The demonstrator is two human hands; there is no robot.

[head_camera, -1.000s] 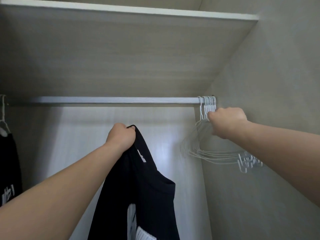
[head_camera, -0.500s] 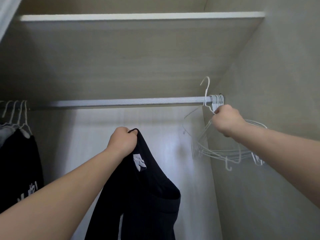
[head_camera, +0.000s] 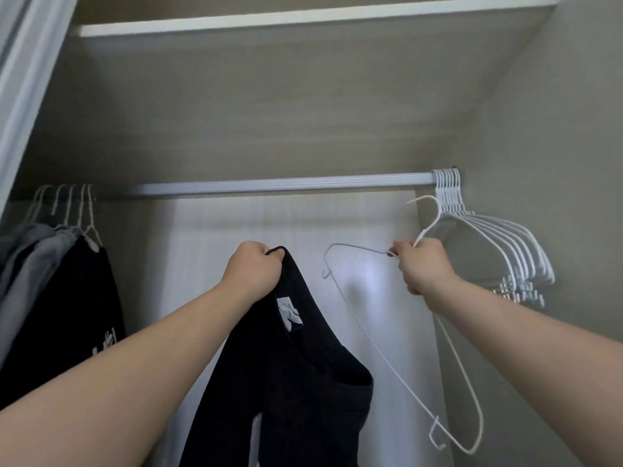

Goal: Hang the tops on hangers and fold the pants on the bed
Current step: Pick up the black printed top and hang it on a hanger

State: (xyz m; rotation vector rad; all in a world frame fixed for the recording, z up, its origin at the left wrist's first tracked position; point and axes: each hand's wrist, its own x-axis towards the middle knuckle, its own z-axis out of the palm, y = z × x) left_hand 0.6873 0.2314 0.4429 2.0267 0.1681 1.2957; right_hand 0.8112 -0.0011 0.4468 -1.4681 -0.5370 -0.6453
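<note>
My left hand (head_camera: pixel 254 271) is clenched around the collar of a black top (head_camera: pixel 303 382), knuckles up, the fabric bunched inside the fist. The top hangs down from that hand, below my left forearm, with its neck opening sagging to the right of my wrist. A white label (head_camera: pixel 290 313) shows inside the collar just under the hand.

My right hand (head_camera: pixel 423 267) is closed on a white wire hanger (head_camera: pixel 427 228), fingers curled round it where the neck meets the shoulders. Its hook stands up above that hand, free of the rail and just beside the other hooks. The hanger's frame tilts; one shoulder reaches left of the hand toward the top without touching it, and the rest drops below my wrist, partly hidden behind my forearm.

Above both hands runs the wardrobe rail (head_camera: pixel 276 186), bare over the gap between them. Just right of my right hand, a tight bunch of spare white hangers (head_camera: pixel 505 244) hangs at the rail's end, against the side wall (head_camera: pixel 556 146). Far to the left of my left hand, grey and black garments (head_camera: pixel 60 298) hang on white hangers. A shelf (head_camera: pixel 303 18) sits above the rail.
</note>
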